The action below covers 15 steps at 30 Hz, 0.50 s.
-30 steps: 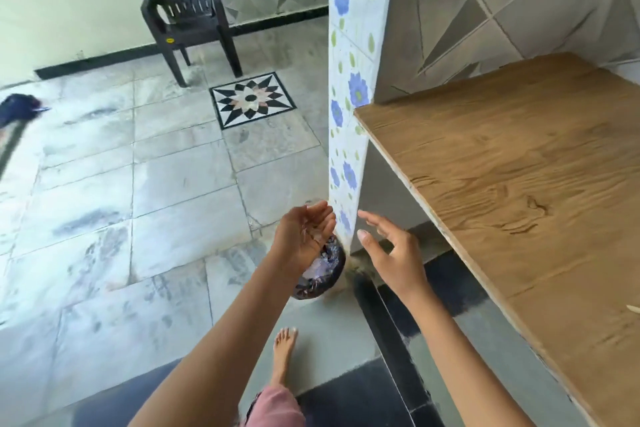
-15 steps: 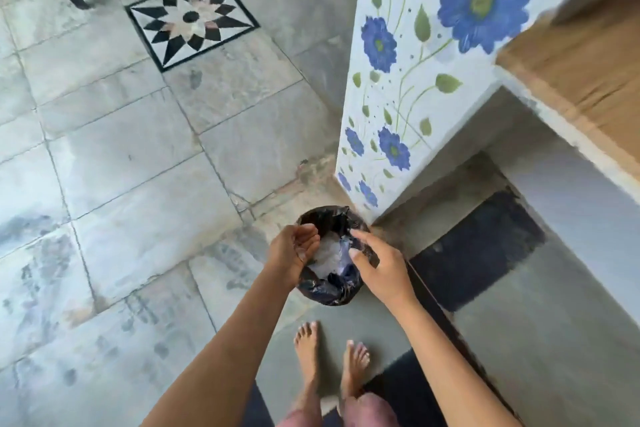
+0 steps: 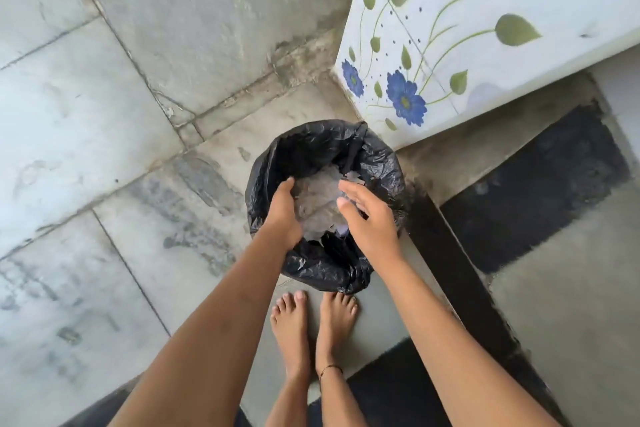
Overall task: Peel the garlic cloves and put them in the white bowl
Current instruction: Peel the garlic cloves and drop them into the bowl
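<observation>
Zero garlic cloves and no white bowl in view, so I can't confirm how many are peeled or what's in the bowl. Both hands are over a small round bin lined with a crinkled black plastic bag [image 3: 311, 146], which stands on the grey stone-tile floor [image 3: 104, 114] just beside a white tiled pillar with blue painted flowers [image 3: 450, 52]. Pale papery scraps [image 3: 318, 198] lie in the bag and look like garlic skins. Left hand [image 3: 282, 215] is tipped palm-inward over the opening, its fingers hidden behind it, so I can't tell if it holds anything. Right hand [image 3: 370, 218] is spread, fingers straight, nothing in it. My read: this is skin disposal, so peeling is probably done or nearly done. Bowl state is unverified from here.
</observation>
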Available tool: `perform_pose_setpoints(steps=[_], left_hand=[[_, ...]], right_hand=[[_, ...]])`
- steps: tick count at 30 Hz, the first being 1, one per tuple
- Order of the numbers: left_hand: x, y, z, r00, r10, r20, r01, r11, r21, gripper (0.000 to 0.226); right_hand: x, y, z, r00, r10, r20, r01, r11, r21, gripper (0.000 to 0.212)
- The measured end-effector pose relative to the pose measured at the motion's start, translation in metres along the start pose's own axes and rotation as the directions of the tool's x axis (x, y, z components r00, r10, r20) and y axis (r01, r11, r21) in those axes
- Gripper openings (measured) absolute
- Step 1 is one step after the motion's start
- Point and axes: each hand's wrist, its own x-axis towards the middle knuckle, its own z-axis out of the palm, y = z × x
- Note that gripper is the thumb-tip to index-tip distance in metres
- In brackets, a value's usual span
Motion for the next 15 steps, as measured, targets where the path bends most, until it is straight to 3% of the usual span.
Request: perform_pose_setpoints(steps=[1,2,3,4,5,7,8,9,11,13,14,15], left_hand=[[0.018,-0.016,-0.006,0.999,-0.038,-0.012,0.038,0.998,0.047,0.033],[0.028,-0.028,-0.027,0.983,-0.183,-0.015,0.184,0.978,0.099,0.034],[0.033,-0.074,-0.056,0.985,-0.147,-0.089,0.161,0.968,0.191,0.033],[0.046,-0.126,-0.085,0.981,-0.02,-0.195,0.105,0.893,0.438,0.033],[0.066,-0.175,-0.116,0.93,0.179,-0.32,0.074,0.763,0.642,0.037],[0.094,-0.229,-0.158,0.869,0.373,-0.327,0.018,0.636,0.772,0.041],[0.092,-0.219,-0.156,0.847,0.439,-0.3,-0.007,0.573,0.82,0.04],[0.093,-0.208,-0.154,0.854,0.427,-0.297,-0.01,0.585,0.811,0.038],[0.093,-0.203,-0.158,0.868,0.387,-0.312,0.014,0.608,0.794,0.031],[0.089,-0.204,-0.161,0.85,0.401,-0.342,0.048,0.587,0.808,0.029],[0.091,-0.203,-0.163,0.86,0.361,-0.36,0.053,0.64,0.767,0.03],[0.091,-0.202,-0.165,0.87,0.349,-0.347,0.033,0.662,0.749,0.031]], right_hand=[[0.001,0.003,0.002,1.0,0.001,-0.011,-0.001,1.0,0.008,0.032],[0.0,0.003,0.004,1.0,0.004,-0.023,-0.004,0.999,0.037,0.032],[-0.002,0.001,0.007,0.999,-0.007,-0.037,0.01,0.996,0.084,0.033],[-0.006,-0.003,0.012,0.999,-0.025,-0.031,0.029,0.99,0.135,0.034],[-0.011,-0.007,0.019,0.998,-0.064,0.003,0.062,0.981,0.186,0.037],[-0.019,-0.011,0.039,0.976,-0.148,0.161,0.107,0.965,0.238,0.046],[-0.022,-0.006,0.049,0.955,-0.15,0.255,0.1,0.975,0.198,0.051],[-0.021,0.005,0.055,0.938,-0.131,0.321,0.1,0.989,0.11,0.056],[-0.009,0.027,0.053,0.929,0.044,0.366,-0.003,0.994,-0.113,0.059],[0.004,0.034,0.04,0.945,0.224,0.24,-0.144,0.94,-0.309,0.055],[0.003,0.028,0.038,0.966,0.195,0.171,-0.137,0.942,-0.305,0.055],[0.004,0.023,0.042,0.993,0.059,0.102,-0.039,0.981,-0.192,0.054]])
